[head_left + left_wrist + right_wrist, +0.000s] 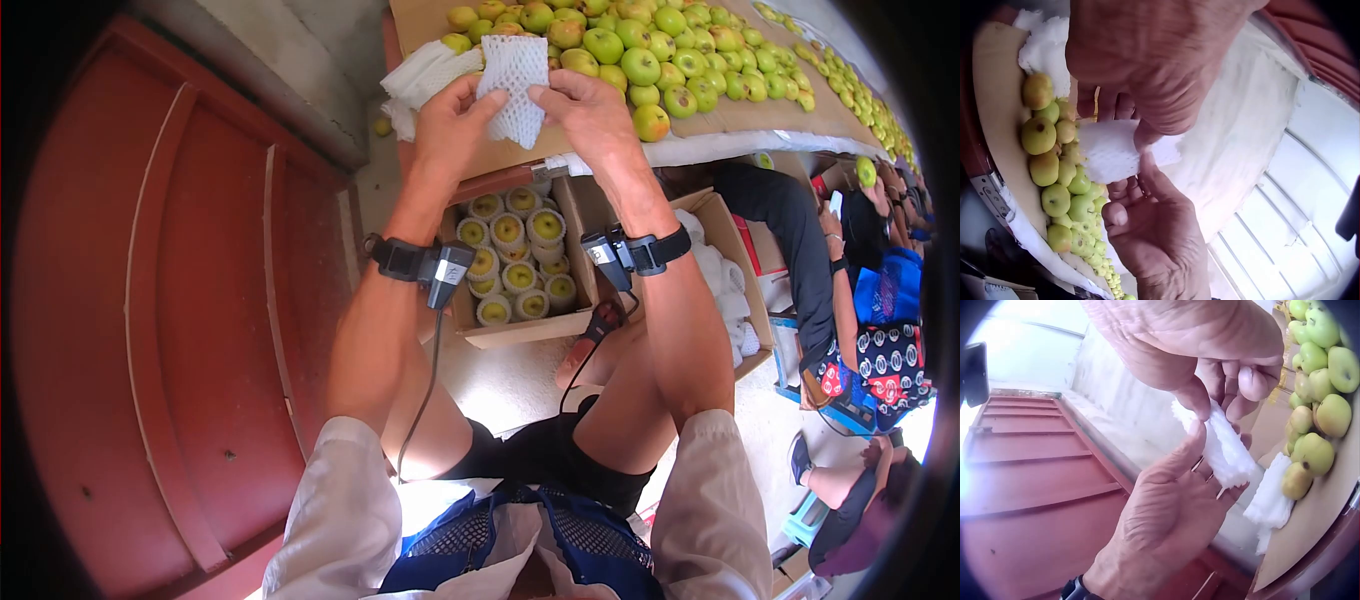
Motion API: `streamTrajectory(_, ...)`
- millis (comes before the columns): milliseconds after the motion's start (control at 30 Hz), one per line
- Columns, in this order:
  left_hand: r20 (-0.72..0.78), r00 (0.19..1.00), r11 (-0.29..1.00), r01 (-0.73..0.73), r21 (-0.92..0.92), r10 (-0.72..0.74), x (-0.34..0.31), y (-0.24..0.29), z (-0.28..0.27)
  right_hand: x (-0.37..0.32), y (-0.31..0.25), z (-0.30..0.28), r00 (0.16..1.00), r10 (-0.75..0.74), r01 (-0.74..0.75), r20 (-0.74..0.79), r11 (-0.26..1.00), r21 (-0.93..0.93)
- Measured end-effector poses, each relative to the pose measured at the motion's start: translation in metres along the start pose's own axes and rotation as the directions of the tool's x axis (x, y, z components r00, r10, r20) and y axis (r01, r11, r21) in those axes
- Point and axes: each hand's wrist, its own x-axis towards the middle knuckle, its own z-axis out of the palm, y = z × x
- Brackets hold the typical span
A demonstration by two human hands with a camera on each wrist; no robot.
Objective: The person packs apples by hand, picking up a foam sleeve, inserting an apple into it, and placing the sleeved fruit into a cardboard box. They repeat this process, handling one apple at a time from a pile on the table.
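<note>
A white foam fruit net [515, 85] is held flat between both hands over the table's near edge. My left hand [447, 125] pinches its left side between thumb and fingers. My right hand [597, 118] pinches the opposite side, and in the right wrist view the two thumbs meet at one end of the net [1225, 456]. The net's mesh sleeve looks flattened. Just beyond it lie loose green and reddish apples [641, 66]. More foam nets [432, 72] lie stacked left of the apples, close to my left hand.
Below the table, a cardboard box [570, 325] holds net-wrapped apples [508, 232] in rows. Another box [757, 300] to its right contains white foam nets. A red door [100, 300] stands at left. Other people [860, 300] sit along the table at right, one holding an apple.
</note>
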Motion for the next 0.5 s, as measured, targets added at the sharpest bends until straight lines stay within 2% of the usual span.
streamTrajectory(67,0.024,0.999,0.998,0.030,-0.062,-0.029,-0.002,-0.001,-0.003,0.000,0.003,-0.006,0.999,0.010,-0.012,0.049,0.999,0.043)
streamTrajectory(200,0.051,0.997,0.987,0.062,-0.148,-0.055,-0.001,-0.007,-0.005,0.003,0.013,-0.012,0.996,0.046,-0.041,0.070,0.996,-0.075)
streamTrajectory(267,-0.031,0.995,0.995,0.098,-0.031,-0.099,-0.003,-0.006,-0.007,0.002,0.017,-0.007,0.999,0.022,-0.017,0.024,0.986,-0.167)
streamTrajectory(367,-0.074,0.991,0.992,0.117,0.040,-0.113,-0.002,-0.008,-0.012,-0.005,0.009,-0.001,0.979,-0.142,0.096,-0.144,0.953,-0.288)
streamTrajectory(467,-0.085,0.991,0.990,0.113,0.084,-0.106,0.000,-0.013,-0.015,-0.010,-0.006,0.001,0.892,-0.426,0.337,-0.150,0.849,-0.407)
streamTrajectory(500,-0.089,0.991,0.989,0.110,0.103,-0.101,0.000,-0.014,-0.016,-0.011,-0.010,0.003,0.886,-0.447,0.364,-0.122,0.835,-0.412)
